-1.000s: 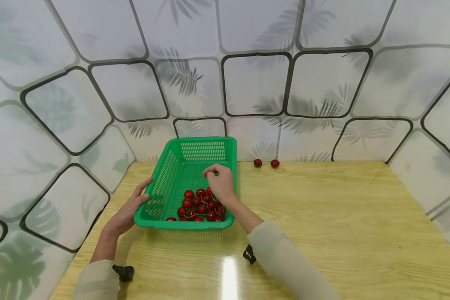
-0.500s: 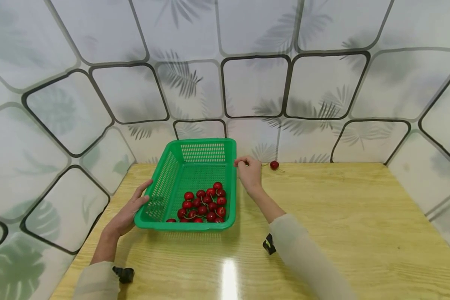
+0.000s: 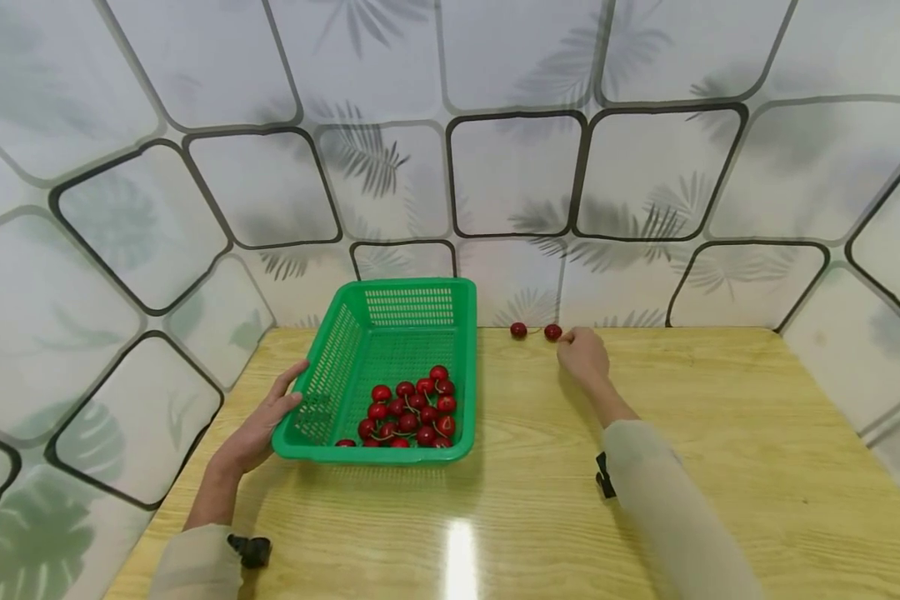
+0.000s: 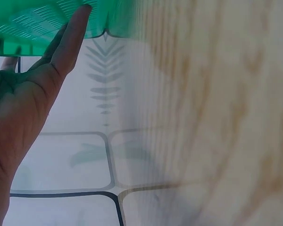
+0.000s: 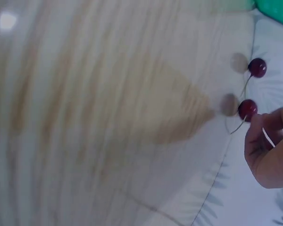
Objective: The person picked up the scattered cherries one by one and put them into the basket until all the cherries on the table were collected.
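Note:
In the head view, a green plastic basket (image 3: 375,454) stands on the wooden table, with a pile of dark red cherries (image 3: 407,422) in its near right part. My left hand (image 3: 258,425) rests against the basket's left side. Its fingers lie nearly straight along the green wall (image 4: 42,21) in the left wrist view. Two stemmed cherries lie at the table's back edge: a left cherry (image 3: 518,330) and a right cherry (image 3: 552,332). My right hand (image 3: 585,357) is at the right cherry, thumb and forefinger tips close together right at its side; I cannot tell whether they pinch it.
A pale, leaf-patterned backdrop (image 3: 510,175) rises directly behind the table's back edge and along both sides. The wooden tabletop (image 3: 720,442) extends to the right of the basket. Black straps with small mounts (image 3: 251,550) sit at both wrists.
My right hand has moved from over the basket, past the left cherry, to the right cherry. The cherries under it in the basket now show. The left hand and basket stay in place.

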{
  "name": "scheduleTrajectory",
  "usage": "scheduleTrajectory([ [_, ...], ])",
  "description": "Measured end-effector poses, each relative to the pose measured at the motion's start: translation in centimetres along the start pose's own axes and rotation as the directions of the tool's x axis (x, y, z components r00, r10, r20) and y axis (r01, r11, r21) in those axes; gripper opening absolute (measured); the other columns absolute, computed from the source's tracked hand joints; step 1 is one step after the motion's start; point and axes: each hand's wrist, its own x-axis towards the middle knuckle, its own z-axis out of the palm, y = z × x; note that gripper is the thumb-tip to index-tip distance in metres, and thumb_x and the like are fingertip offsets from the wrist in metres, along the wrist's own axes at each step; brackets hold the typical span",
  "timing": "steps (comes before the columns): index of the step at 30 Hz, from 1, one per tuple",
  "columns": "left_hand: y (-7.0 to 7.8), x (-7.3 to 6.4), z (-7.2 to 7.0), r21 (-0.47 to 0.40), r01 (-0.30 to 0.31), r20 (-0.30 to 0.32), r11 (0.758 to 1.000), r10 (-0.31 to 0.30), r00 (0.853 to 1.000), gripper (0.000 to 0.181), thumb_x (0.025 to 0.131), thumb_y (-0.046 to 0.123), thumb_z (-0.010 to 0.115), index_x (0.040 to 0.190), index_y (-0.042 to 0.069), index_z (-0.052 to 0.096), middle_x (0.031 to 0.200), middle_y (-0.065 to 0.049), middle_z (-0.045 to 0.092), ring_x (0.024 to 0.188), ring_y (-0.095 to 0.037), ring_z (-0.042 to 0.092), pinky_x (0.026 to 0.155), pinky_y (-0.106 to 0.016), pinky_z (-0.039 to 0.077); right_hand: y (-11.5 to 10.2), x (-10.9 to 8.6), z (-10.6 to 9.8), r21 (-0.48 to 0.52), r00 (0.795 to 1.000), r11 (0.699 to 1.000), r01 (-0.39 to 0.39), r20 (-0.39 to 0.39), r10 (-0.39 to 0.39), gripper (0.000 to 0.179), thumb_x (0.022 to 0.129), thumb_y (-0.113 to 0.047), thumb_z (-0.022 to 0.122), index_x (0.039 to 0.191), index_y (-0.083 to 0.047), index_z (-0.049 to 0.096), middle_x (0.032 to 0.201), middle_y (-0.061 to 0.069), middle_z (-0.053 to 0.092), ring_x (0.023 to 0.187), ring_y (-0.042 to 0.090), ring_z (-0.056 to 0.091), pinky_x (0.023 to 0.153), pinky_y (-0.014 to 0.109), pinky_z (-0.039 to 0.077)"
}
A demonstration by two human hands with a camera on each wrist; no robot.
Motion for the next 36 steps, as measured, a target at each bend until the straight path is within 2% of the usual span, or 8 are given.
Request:
scheduleTrajectory([
  [4, 0.0, -0.1, 0.1, -0.001, 0.005, 0.006, 1.000, -0.005, 1.000, 0.058, 0.112, 0.028, 0.027, 0.160, 0.024, -0.006, 0.152, -0.031, 0.006, 0.101, -0.016, 0.064, 0.080, -0.029, 0.055, 1.5, 0.2, -0.5, -0.157, 0.989, 0.983, 0.093, 0.129, -0.073, 0.040, 0.089, -0.002, 0.042, 0.119, 0.008, 0.066, 0.127, 0.026, 0.060, 0.109, 0.043, 0.060, 0.077, 0.045, 0.053],
  [6, 0.0, -0.1, 0.2, -0.004, 0.013, 0.006, 1.000, -0.013, 1.000, 0.059, 0.112, 0.029, 0.027, 0.160, 0.024, -0.006, 0.152, -0.032, 0.006, 0.102, -0.016, 0.064, 0.080, -0.029, 0.055, 2.0, 0.2, -0.4, -0.215, 0.980, 0.966, 0.141, 0.166, -0.106, 0.043, 0.090, -0.001, 0.042, 0.127, 0.008, 0.062, 0.139, 0.027, 0.053, 0.123, 0.046, 0.052, 0.091, 0.053, 0.050],
  [10, 0.0, 0.0, 0.5, -0.009, 0.019, 0.008, 1.000, -0.019, 1.000, 0.059, 0.112, 0.029, 0.028, 0.160, 0.023, -0.006, 0.153, -0.031, 0.005, 0.104, -0.016, 0.063, 0.082, -0.029, 0.054, 2.6, 0.2, -0.1, -0.276, 0.966, 0.940, 0.202, 0.212, -0.145, 0.045, 0.092, 0.001, 0.039, 0.131, 0.008, 0.060, 0.147, 0.027, 0.043, 0.128, 0.049, 0.046, 0.097, 0.057, 0.045],
  [14, 0.0, 0.0, 0.5, -0.005, 0.020, 0.012, 1.000, -0.020, 1.000, 0.059, 0.112, 0.029, 0.027, 0.160, 0.023, -0.006, 0.153, -0.030, 0.004, 0.105, -0.015, 0.062, 0.082, -0.029, 0.054, 2.5, 0.0, 0.0, -0.305, 0.960, 0.926, 0.223, 0.235, -0.154, 0.043, 0.093, 0.000, 0.039, 0.131, 0.008, 0.059, 0.142, 0.026, 0.049, 0.125, 0.047, 0.049, 0.095, 0.055, 0.047],
  [19, 0.0, 0.0, 0.3, -0.001, 0.007, 0.023, 1.000, -0.007, 1.000, 0.059, 0.112, 0.029, 0.027, 0.160, 0.024, -0.006, 0.150, -0.034, 0.009, 0.101, -0.017, 0.064, 0.081, -0.029, 0.055, 2.5, -0.1, 0.1, -0.308, 0.957, 0.917, 0.253, 0.218, -0.190, 0.020, 0.094, 0.000, 0.043, 0.090, 0.005, 0.062, 0.115, 0.025, 0.059, 0.096, 0.037, 0.058, 0.077, 0.045, 0.048],
  [22, 0.0, 0.0, 0.1, 0.000, 0.001, 0.021, 1.000, -0.001, 1.000, 0.058, 0.112, 0.030, 0.027, 0.160, 0.024, -0.006, 0.149, -0.035, 0.011, 0.099, -0.016, 0.065, 0.080, -0.029, 0.055, 2.4, 0.0, 0.2, -0.275, 0.953, 0.918, 0.287, 0.176, -0.246, 0.021, 0.093, 0.002, 0.047, 0.076, 0.002, 0.059, 0.099, 0.022, 0.064, 0.082, 0.032, 0.056, 0.070, 0.043, 0.046],
  [28, -0.1, 0.0, -0.1, 0.002, 0.004, 0.018, 1.000, -0.004, 1.000, 0.058, 0.112, 0.030, 0.026, 0.160, 0.025, -0.006, 0.149, -0.035, 0.011, 0.098, -0.016, 0.065, 0.079, -0.028, 0.055, 1.6, -0.3, 0.0, -0.173, 0.935, 0.921, 0.350, 0.120, -0.333, 0.027, 0.093, 0.004, 0.048, 0.107, 0.014, 0.069, 0.108, 0.030, 0.068, 0.099, 0.043, 0.066, 0.082, 0.049, 0.054],
  [36, -0.1, 0.1, -0.3, 0.007, 0.017, 0.004, 1.000, -0.017, 1.000, 0.058, 0.112, 0.030, 0.026, 0.159, 0.026, -0.005, 0.147, -0.036, 0.015, 0.098, -0.017, 0.066, 0.080, -0.030, 0.055, -0.1, -1.2, -0.2, -0.083, 0.905, 0.902, 0.424, 0.030, -0.423, 0.021, 0.089, 0.010, 0.050, 0.099, 0.010, 0.069, 0.097, 0.024, 0.071, 0.086, 0.035, 0.068, 0.074, 0.043, 0.055],
])
